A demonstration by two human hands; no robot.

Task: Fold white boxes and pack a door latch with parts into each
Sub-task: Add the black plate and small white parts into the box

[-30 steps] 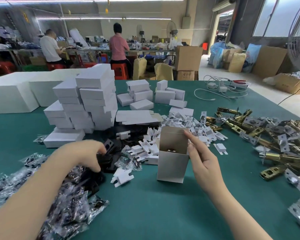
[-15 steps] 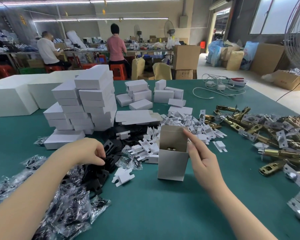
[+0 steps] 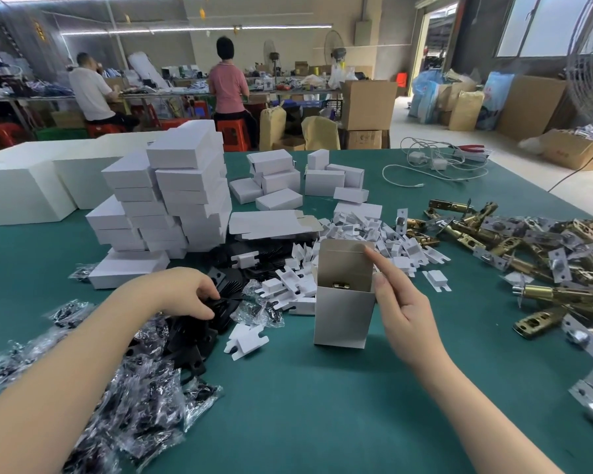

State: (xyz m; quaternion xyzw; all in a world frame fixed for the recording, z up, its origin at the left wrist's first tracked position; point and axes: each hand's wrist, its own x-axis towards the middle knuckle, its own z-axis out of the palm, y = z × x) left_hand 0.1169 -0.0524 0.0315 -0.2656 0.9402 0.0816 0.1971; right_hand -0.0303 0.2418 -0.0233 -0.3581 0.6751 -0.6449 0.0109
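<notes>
Head view: box open and loaded, left hand fetching a part

Right hand (image 3: 403,307) steadies the upright white box (image 3: 343,311) from its right side; index finger extended along the raised lid flap, thumb against the box wall, other fingers curled loosely. Fingers mostly straight, bracing rather than clamping.

Left hand (image 3: 182,294) is down in the pile of black plates (image 3: 192,336), fingers curled over one. Whether it is actually pinched and lifted clear cannot be told; fingertips are partly hidden.

Box stands on the green bench (image 3: 322,405), mouth open toward the camera. A brass door latch (image 3: 339,284) shows just inside the opening.

Around: bagged screw packets (image 3: 144,398) near the left forearm, white card inserts (image 3: 245,343) between the hands and behind the box, loose brass latches (image 3: 528,268) heaped at right, stack of closed boxes (image 3: 172,196) and flat box blanks (image 3: 271,224) behind.

Step, as judged: latch is in, remaining parts being gathered. Next move calls for bringing a black plate across to the open mouth while the right hand keeps the flap back, then the other parts, then tucking the flap shut.
</notes>
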